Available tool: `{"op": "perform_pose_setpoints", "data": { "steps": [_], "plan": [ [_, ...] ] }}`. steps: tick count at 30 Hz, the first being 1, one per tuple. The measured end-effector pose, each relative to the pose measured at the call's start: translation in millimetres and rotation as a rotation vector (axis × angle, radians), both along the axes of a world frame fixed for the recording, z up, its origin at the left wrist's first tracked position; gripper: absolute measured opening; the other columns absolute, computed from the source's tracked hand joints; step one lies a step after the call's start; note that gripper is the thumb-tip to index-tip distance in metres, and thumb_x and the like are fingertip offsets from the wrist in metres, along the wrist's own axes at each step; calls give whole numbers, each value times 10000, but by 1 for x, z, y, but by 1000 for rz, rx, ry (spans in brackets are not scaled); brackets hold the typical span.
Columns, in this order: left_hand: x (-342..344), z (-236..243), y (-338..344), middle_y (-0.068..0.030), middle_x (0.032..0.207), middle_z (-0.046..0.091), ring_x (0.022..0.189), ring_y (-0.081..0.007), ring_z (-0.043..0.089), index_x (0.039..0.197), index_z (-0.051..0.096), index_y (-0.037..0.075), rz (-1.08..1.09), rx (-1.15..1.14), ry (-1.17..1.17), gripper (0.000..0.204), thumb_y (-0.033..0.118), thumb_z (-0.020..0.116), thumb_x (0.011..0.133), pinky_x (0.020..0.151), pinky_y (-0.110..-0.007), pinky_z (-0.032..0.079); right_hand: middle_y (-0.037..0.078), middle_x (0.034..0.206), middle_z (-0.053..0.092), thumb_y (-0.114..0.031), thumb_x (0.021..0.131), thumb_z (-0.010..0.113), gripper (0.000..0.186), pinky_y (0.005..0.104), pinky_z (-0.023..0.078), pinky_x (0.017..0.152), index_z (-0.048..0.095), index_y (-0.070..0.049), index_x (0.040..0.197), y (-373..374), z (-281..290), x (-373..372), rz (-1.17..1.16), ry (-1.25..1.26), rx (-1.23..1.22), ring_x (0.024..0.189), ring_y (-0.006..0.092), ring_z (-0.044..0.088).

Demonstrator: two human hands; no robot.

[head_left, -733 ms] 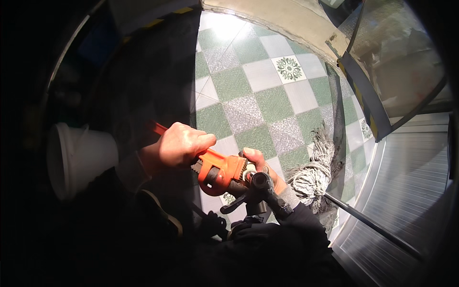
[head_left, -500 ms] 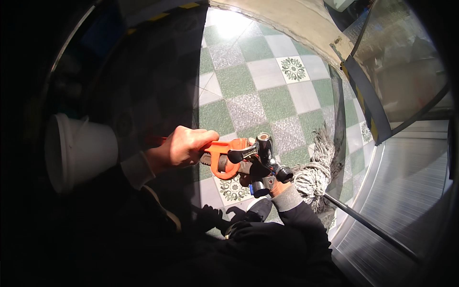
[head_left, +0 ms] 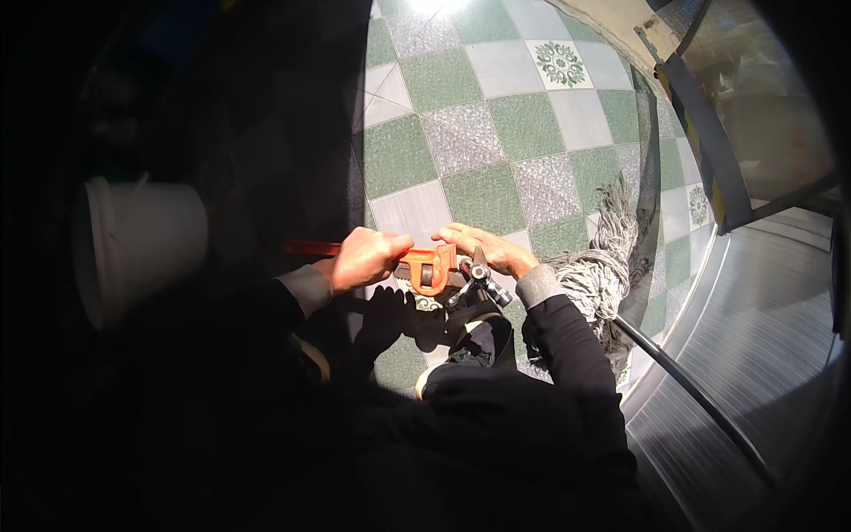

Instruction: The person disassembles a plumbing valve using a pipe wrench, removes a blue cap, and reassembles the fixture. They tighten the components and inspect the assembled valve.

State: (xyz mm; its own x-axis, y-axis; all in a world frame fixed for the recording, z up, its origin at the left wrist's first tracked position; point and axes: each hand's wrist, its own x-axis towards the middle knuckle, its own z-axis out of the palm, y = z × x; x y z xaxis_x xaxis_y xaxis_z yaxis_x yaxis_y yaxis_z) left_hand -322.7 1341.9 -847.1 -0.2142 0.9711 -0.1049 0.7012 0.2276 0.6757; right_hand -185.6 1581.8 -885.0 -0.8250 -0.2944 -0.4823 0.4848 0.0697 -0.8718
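- Head view. Wrench [head_left: 429, 276]: orange-coated body, smooth and rounded, with an oval window around a dark adjusting nut; its long red-orange handle runs left into shadow.
- Tap fitting [head_left: 481, 273]: shiny, chrome-like metal, short tubular branches; sits at the wrench's jaw end, between the two hands and above the floor. Whether the jaws bite on it cannot be told.
- Left hand [head_left: 368, 259]: closed around the wrench handle close to the head, knuckles up, fingers clamped; forearm comes in from lower left, in shade.
- Right hand [head_left: 496, 253]: back up, fingers extended leftward, lying close together just behind the fitting; thumb hidden, grip on the metal cannot be told. Forearm angles up from lower right, grey knit cuff [head_left: 540, 285], dark sleeve [head_left: 578, 346].
- Mop [head_left: 596, 282]: matted grey-white strands, beyond the right wrist.
- Bucket [head_left: 158, 235]: pale, round-rimmed, far left.
- Floor [head_left: 527, 124]: green, grey and speckled square tiles.
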Motion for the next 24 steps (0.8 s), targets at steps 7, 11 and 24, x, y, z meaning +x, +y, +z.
{"op": "perform_pose_setpoints", "data": {
  "steps": [7,11,24],
  "plan": [
    [40,-42,1,-148,749,645,738,-397,659,910,559,76,115,-52,6,164,115,657,784,616,-510,504,91,1068,662,-433,1001,547,519,332,494,813,605,25,1238,-1,-54,24,-444,-419,22,933,177,613],
    [41,-54,7,-166,777,666,749,-408,662,915,571,69,168,-131,34,164,85,640,767,620,-522,503,132,1117,699,-472,1017,525,536,327,480,926,653,17,1198,7,-48,33,-663,-96,469,1038,193,644],
    [42,-49,37,-233,787,661,758,-451,651,882,620,23,133,-281,-63,142,48,604,744,612,-544,486,194,1107,693,-424,849,741,698,334,546,777,514,29,1330,61,47,14,79,-270,492,954,233,688]
  ]
}}
